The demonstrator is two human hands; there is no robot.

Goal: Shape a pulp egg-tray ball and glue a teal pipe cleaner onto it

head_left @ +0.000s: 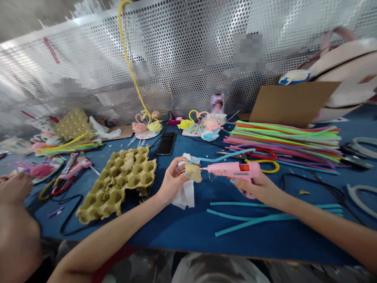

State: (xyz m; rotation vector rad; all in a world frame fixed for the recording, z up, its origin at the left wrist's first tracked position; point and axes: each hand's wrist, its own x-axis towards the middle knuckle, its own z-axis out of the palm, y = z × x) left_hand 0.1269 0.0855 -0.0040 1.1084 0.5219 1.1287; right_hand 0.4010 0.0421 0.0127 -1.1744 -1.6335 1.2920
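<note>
My left hand (173, 180) is closed on a torn piece of egg carton (193, 173), held up above the table. A light blue pipe cleaner (222, 156) runs rightward from beside those fingers; whether they grip it too I cannot tell. In my right hand (255, 188) is a pink hot glue gun (232, 169), its nozzle pointing left at the carton piece, touching or very close to it. White paper (185, 198) lies beneath my left hand. Several blue pipe cleaners (250, 218) lie in front of and under my right forearm.
A torn egg carton (118, 181) lies left of my hands. Behind are a phone (165, 144), a bundle of colourful pipe cleaners (285, 137) and yellow-handled scissors (269, 166). Another person's hand (14, 188) is at far left, near another pink glue gun (75, 167). Black cables cross the table.
</note>
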